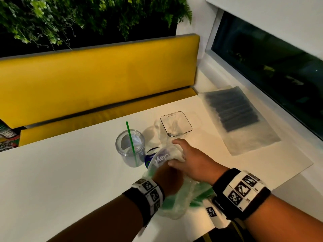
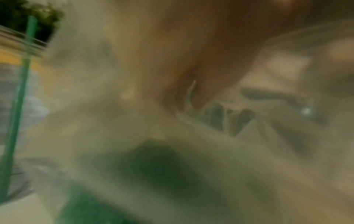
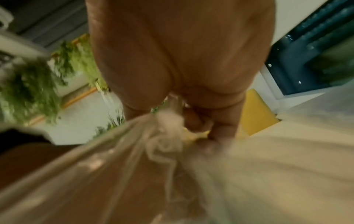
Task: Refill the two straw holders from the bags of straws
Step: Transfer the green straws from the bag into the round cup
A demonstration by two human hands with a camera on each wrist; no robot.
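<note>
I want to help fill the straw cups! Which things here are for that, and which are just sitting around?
For the job:
round holder with one green straw
square holder
bag of green straws
bag of black straws

Just around:
yellow bench
plants
window

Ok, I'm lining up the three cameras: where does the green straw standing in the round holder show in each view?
Head: green straw left of centre, leaning in the round holder.
Left wrist: along the far left edge, blurred.
Right wrist: not in it.
Shared landmark: the clear bag gripped in both hands.
</note>
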